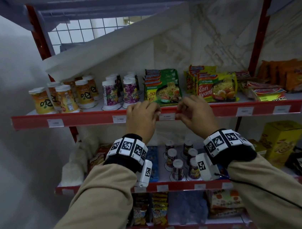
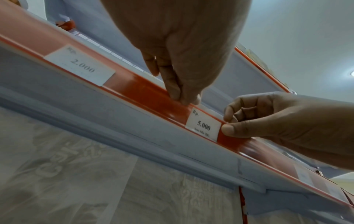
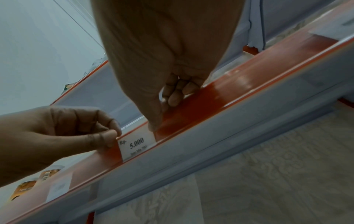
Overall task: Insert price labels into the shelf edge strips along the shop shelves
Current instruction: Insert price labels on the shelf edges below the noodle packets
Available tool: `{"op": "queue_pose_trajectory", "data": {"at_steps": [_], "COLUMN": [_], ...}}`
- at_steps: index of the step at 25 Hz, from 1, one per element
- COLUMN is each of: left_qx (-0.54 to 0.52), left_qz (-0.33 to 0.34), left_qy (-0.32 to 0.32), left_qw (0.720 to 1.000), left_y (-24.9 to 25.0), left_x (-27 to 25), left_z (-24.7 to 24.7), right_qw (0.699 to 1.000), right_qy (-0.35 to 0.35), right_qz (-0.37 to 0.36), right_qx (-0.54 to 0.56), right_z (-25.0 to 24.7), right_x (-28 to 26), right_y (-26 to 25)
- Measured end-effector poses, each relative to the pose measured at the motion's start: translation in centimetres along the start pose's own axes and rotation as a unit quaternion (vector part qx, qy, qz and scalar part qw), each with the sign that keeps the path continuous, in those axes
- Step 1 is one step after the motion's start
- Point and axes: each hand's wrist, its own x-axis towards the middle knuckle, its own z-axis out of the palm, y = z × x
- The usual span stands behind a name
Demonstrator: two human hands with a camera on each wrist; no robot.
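Note:
A white price label printed "Rp. 5.000" sits in the red shelf edge strip of the upper shelf. My left hand pinches the label's left end and my right hand pinches its right end. In the left wrist view the left hand grips at the strip's top edge by the label's corner. There the right hand nips the other end between thumb and forefinger. The right wrist view shows the right hand, the label and the left hand.
Other labels stand in the same strip, one reading 2.000 to the left and two to the right. Drink cups and noodle packs fill the shelf just behind my fingers. Stocked shelves lie below, and red uprights frame the rack.

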Motion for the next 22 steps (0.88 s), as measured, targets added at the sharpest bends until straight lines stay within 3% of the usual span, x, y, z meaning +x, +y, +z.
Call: {"op": "queue_pose_trajectory", "data": {"at_steps": [3, 7, 12, 22], "left_qx": [0.008, 0.009, 0.07, 0.057], "left_qz": [0.013, 0.008, 0.011, 0.092], "left_qy": [-0.022, 0.0, -0.036, -0.093], "left_qw": [1.0, 1.0, 0.997, 0.99], "left_y": [0.0, 0.7, 1.5, 13.0], "left_x": [0.3, -0.2, 0.4, 3.0], "left_z": [-0.3, -0.4, -1.0, 4.3], "right_qw": [1.0, 0.997, 0.988, 0.979], "right_qy": [0.021, 0.024, 0.034, 0.046], "right_qz": [0.013, 0.035, 0.069, 0.109], "right_qx": [-0.013, -0.057, -0.131, -0.169], "right_z": [-0.5, -1.7, -3.8, -8.1], "right_x": [-0.4, -1.4, -2.8, -5.2], "right_y": [0.4, 1.4, 3.7, 10.3]}}
